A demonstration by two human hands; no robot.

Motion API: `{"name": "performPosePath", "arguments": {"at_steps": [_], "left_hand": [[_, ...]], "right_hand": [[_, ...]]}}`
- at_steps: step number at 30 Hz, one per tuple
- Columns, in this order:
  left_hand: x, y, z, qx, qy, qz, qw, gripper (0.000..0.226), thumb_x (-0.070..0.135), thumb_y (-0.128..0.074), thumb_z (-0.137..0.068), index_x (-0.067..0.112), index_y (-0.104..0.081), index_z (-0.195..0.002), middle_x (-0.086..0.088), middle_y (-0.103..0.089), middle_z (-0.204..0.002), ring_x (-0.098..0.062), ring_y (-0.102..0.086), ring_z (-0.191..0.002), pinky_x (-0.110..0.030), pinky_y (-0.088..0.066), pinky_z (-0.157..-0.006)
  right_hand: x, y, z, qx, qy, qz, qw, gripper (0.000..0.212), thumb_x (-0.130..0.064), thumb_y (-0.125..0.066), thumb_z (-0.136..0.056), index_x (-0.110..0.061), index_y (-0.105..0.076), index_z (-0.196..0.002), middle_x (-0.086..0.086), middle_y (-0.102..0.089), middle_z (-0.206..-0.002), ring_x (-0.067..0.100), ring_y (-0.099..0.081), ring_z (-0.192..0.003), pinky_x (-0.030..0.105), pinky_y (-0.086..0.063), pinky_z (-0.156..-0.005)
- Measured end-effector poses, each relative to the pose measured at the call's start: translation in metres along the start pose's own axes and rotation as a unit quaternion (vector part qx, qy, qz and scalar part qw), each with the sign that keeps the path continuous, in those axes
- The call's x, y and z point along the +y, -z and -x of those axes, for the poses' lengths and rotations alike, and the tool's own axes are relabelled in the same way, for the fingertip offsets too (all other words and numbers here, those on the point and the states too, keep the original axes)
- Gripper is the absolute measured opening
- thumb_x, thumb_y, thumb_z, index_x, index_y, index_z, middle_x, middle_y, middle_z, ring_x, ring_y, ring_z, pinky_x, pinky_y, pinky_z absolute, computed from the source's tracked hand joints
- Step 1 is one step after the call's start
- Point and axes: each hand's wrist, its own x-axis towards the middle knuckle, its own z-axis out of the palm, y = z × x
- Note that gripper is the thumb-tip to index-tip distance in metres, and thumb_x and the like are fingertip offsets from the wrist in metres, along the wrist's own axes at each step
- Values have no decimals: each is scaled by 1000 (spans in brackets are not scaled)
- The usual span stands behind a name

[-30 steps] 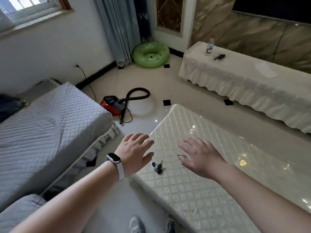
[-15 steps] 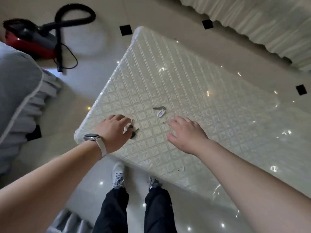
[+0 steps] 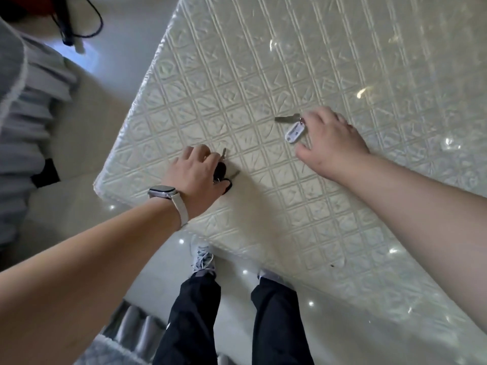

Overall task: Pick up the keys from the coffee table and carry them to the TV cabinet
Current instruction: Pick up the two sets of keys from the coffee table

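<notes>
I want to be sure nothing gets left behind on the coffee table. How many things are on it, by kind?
Key bunches with a black fob: 1, at the left hand
Keys with a white tag: 1, at the right hand
Total: 2 on the coffee table; nothing else shows on the part in view.

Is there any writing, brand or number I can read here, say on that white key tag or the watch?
None can be read.
White plastic key tag by the right hand: faint marks, too blurred.
Grey square wristwatch above the left hand: face shows nothing legible.
</notes>
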Motion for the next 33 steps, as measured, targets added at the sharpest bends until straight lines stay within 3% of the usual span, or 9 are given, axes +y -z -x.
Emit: {"name": "performPosePath", "arguments": {"at_steps": [6,11,18,21,24,28,33], "left_hand": [[-7,-13,-1,9,8,21,1000,38,47,-69,-75,18,-60,-97,-9,-60,-102,-34,-50,-98,-45,-45,-81],[-6,-8,-12,-40,20,62,997,28,44,-67,-77,26,-47,-84,0,-58,-92,-28,-52,-93,-37,-36,-76],[4,-2,-13,-58,47,74,994,22,34,-65,-82,22,-47,-82,0,-58,-79,-26,-47,-65,-33,-26,-64],[4,0,-13,-51,63,87,993,18,35,-64,-83,20,-56,-89,1,-55,-77,-24,-49,-66,-32,-28,-57],[3,2,-8,-56,74,120,988,18,39,-62,-84,21,-61,-84,4,-56,-72,-20,-50,-62,-27,-30,-48],[4,16,4,-84,96,197,972,11,36,-65,-79,26,-65,-75,12,-60,-67,-12,-56,-61,-25,-34,-48],[8,61,21,-77,84,240,964,15,30,-66,-80,21,-66,-68,4,-65,-63,-16,-57,-57,-27,-41,-49]], "right_hand": [[-3,-14,-23,21,-6,4,1000,49,-38,-64,-81,-12,-51,-121,15,-45,-129,37,-41,-117,46,-41,-91],[-5,-16,-22,-13,-19,-25,999,33,-32,-62,-87,-8,-56,-109,18,-48,-123,38,-43,-116,47,-42,-93],[-12,-23,-10,-48,-22,-39,998,18,-17,-56,-86,-9,-54,-102,19,-60,-112,39,-56,-102,42,-47,-81],[-13,-31,4,-50,-3,-46,998,13,-17,-55,-84,-11,-55,-96,18,-63,-105,37,-59,-95,37,-43,-71],[-13,-33,25,-45,-2,-64,997,7,-19,-54,-82,-15,-54,-88,16,-64,-99,36,-60,-89,34,-36,-64],[-17,-22,61,-32,-24,-132,990,7,-18,-57,-79,-16,-56,-86,12,-65,-94,34,-59,-84,36,-43,-64],[-29,13,102,-22,-102,-241,965,9,-23,-61,-79,-25,-53,-81,-5,-59,-71,23,-56,-66,30,-39,-57]]}}
